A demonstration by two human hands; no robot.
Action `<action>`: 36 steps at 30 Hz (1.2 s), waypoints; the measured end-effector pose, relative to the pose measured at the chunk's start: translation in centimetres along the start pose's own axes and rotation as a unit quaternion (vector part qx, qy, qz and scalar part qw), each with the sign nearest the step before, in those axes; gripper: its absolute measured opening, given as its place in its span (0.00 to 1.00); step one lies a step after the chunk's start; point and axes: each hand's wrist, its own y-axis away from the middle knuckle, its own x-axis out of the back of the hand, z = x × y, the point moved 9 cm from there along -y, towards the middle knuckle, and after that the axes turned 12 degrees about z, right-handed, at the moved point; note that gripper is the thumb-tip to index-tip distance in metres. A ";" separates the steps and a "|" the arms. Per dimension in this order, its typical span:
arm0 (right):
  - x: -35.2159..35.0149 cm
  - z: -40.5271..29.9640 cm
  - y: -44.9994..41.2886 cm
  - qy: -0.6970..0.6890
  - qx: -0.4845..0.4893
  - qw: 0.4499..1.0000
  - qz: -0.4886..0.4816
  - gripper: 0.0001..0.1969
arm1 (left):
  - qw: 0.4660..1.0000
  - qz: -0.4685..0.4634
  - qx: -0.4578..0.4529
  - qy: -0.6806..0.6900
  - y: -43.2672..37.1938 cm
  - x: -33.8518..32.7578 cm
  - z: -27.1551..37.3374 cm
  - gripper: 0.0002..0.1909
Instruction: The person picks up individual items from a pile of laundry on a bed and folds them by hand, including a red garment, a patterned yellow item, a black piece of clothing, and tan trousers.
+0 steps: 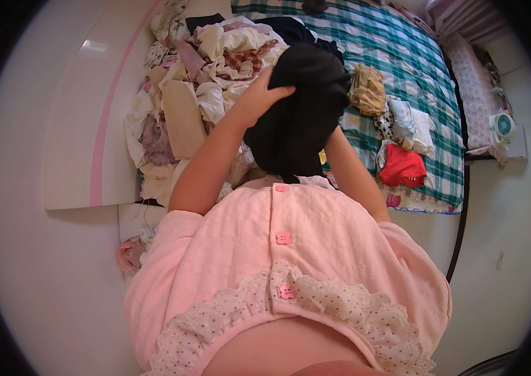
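A black cloth garment (300,113) is held up in front of my chest, bunched in thick folds. My left hand (261,101) grips its left edge, with the thumb lying over the front of the cloth. On the other side, my right hand is covered by the garment; only the right wrist and forearm (357,167) show below its edge. Behind the garment and to its left lies a large heap of mixed clothes (232,54), mostly cream, white and mauve, with a red checked piece (242,62) among them.
A green-and-white plaid bedspread (401,56) covers the bed. Right of the garment lie a folded tan cloth (367,89), white clothes (418,129) and a red garment (402,165). A white panel with a pink stripe (105,127) borders the heap. A small fan (502,128) stands far right.
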 end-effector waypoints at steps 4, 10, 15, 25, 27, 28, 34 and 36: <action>0.2 -1.0 -0.2 -0.011 -0.007 0.999 0.051 0.21 | 0.985 -0.010 -0.078 -0.153 -0.7 0.6 -1.3 0.22; 1.0 -2.6 -0.3 -0.059 -0.037 0.995 0.077 0.21 | 0.964 0.041 -0.035 -0.259 -2.3 3.9 -4.0 0.32; -0.3 -1.4 0.6 -0.097 -0.099 0.974 0.180 0.20 | 0.951 -0.069 -0.151 -0.262 0.0 -2.0 -2.8 0.45; -0.6 -3.9 1.2 0.075 -0.050 0.981 0.173 0.20 | 0.991 0.096 -0.087 -0.019 -3.1 2.8 -3.7 0.11; -1.2 -4.8 1.4 0.054 -0.041 0.986 0.151 0.21 | 0.981 0.068 -0.002 0.183 -2.8 2.6 -3.2 0.09; -1.5 -5.3 1.4 0.034 -0.034 0.991 0.127 0.21 | 0.978 0.054 0.008 0.200 -2.6 2.5 -2.6 0.11; 2.8 -5.4 -0.7 0.318 0.097 0.931 0.152 0.39 | 0.919 0.038 0.137 0.367 -1.8 4.0 -3.0 0.14; 1.6 -4.5 -0.9 0.293 0.101 0.944 0.110 0.41 | 0.897 0.016 0.167 0.409 -1.8 4.6 -4.0 0.14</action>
